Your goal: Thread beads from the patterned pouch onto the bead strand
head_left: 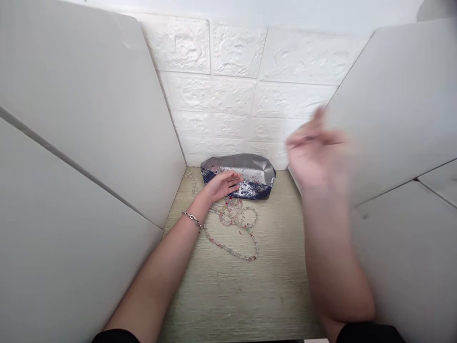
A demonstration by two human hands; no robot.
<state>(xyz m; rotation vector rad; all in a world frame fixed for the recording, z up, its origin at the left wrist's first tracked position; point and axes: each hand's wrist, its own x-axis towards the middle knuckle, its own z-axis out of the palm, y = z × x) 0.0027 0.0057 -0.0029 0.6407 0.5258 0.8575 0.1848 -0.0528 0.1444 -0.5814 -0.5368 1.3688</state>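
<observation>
My left hand (pixel 223 186) rests at the front rim of a dark blue patterned pouch (pixel 264 191) with a silvery inside. Its fingers are stretched out and slightly curved over the opening, and I see nothing held in them. Small pinkish and clear beads lie inside the pouch. In front of it, a string of beads (pixel 232 252) in clear, pale green and red lies in loops on the surface, partly behind my left wrist. My right hand (pixel 314 152) is raised to the right of the pouch, smeared by motion; whether it holds anything is unclear.
A pale greenish wood-grain surface (pixel 232 295) lies below. White panels (pixel 89 85) rise on the left and more panels (pixel 403 109) on the right. Behind the pouch stands a white brick-textured wall (pixel 235 57). A chain bracelet (pixel 193 218) circles my left wrist.
</observation>
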